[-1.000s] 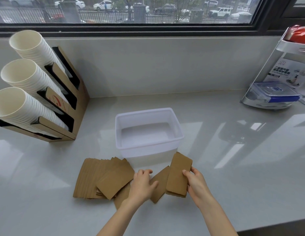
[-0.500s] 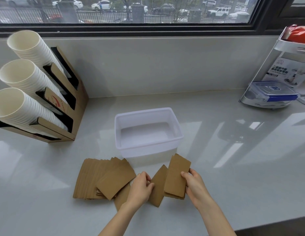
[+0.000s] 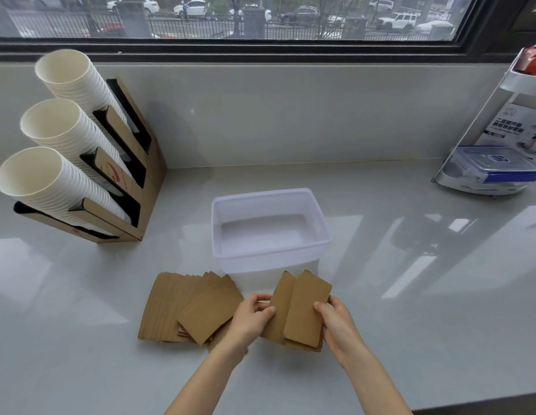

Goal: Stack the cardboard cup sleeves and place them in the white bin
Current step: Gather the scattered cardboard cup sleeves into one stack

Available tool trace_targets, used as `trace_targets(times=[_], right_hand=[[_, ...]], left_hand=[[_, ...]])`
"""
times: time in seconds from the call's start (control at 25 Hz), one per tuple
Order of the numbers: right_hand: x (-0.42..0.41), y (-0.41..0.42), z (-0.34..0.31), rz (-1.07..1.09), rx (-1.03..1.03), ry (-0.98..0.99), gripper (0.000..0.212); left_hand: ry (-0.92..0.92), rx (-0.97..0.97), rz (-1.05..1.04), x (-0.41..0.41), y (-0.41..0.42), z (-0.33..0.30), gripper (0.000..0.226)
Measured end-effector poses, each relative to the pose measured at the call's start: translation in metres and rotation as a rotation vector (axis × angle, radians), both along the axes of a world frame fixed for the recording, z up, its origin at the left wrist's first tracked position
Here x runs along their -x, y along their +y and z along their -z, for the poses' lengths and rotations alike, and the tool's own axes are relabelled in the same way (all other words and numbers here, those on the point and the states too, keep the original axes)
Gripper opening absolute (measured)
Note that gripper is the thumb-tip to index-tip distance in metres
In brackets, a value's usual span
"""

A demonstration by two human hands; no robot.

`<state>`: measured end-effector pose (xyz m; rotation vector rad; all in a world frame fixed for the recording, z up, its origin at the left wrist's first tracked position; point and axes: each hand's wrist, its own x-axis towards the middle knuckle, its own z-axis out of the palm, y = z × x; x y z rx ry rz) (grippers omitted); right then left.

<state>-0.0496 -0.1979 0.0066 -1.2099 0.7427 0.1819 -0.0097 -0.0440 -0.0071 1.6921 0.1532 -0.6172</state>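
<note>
Grey counter (image 3: 410, 295) under window. Right hand (image 3: 335, 322) closed on small sleeve stack (image 3: 305, 310); left hand (image 3: 254, 313) pinches a sleeve against it, apparently squaring edges. Loose sleeves (image 3: 183, 307) fanned left. Bin (image 3: 269, 253) beyond, empty.

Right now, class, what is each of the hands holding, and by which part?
The right hand grips a small sleeve stack by its right edge; the left hand pinches a single sleeve at its left edge.

soft daylight comes in from the window (image 3: 231, 19). pale glare streaks the glossy counter (image 3: 410, 280). edges bow from wide-angle distortion.
</note>
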Motion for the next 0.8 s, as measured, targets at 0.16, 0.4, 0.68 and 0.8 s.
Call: trace_targets(times=[0.16, 0.4, 0.68, 0.8], right_hand=[[-0.003, 0.012, -0.001, -0.081, 0.057, 0.012, 0.033], [-0.007, 0.023, 0.0, -0.113, 0.056, 0.005, 0.033], [-0.015, 0.043, -0.005, -0.127, 0.001, -0.013, 0.032], [-0.016, 0.049, -0.006, -0.209, -0.043, -0.021, 0.032]], left_hand=[[-0.004, 0.025, 0.134, 0.006, -0.001, -0.006, 0.021], [0.035, 0.064, 0.141, 0.01, 0.005, -0.013, 0.027], [-0.047, 0.021, 0.078, 0.01, 0.021, -0.011, 0.027], [-0.13, -0.051, 0.057, 0.007, 0.032, -0.016, 0.02]])
